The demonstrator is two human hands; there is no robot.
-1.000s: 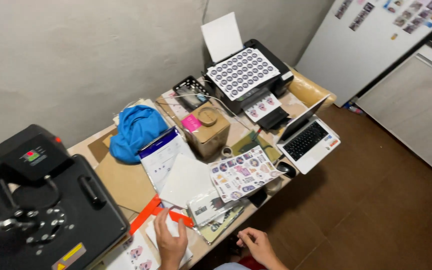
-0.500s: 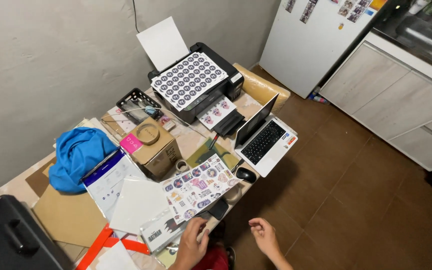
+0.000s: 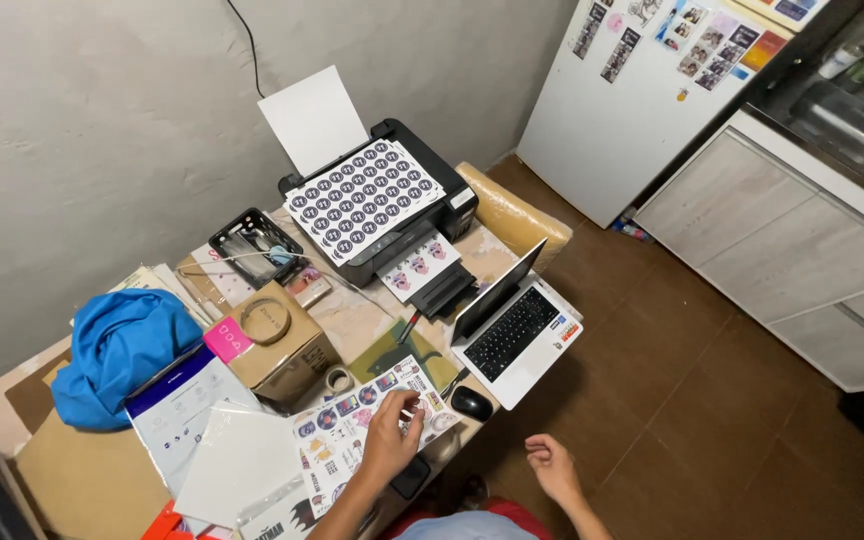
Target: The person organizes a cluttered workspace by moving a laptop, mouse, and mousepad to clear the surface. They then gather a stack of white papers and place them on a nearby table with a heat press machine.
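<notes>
L hand [image 3: 392, 432] lies on the sticker sheet [image 3: 372, 425], fingers curled and pinched down at a spot near the sheet's right end. Looks like fingertips pressing or picking at one sticker; can't tell if anything is actually lifted. R hand [image 3: 552, 466] hangs off the counter edge over the brown floor [image 3: 712, 400], loosely half-open, holding nothing, well apart from the sheet. So L hand is the nearer one by far, already touching.

Sheet lies flat at the counter [image 3: 352, 320] front edge, long axis running roughly L-R with a slight tilt up toward the mouse [image 3: 471, 403]. Glossy paper, packed w/ small multicolour printed stickers, some round, some rectangular. Its left end runs beside a plain white sheet [image 3: 237, 460], matte.

Outward: black mouse just beside the sheet's right end, smooth plastic, oval. Past it an open laptop [image 3: 512, 330], white body, black keys, screen turned away at an angle. Behind the sheet, a small tape roll [image 3: 337, 379] touching or just beside a cardboard box [image 3: 277, 345], w/ a pink note and a ring-shaped thing on top.

Further back: black printer [image 3: 392, 205], a printed sheet of round dark labels lying over it, blank white paper upright in the rear feed, another printed page in the out tray. Left: crumpled blue cloth [image 3: 112, 350], soft, heaped. White fridge [image 3: 642, 90] w/ photos stuck on, far right.
</notes>
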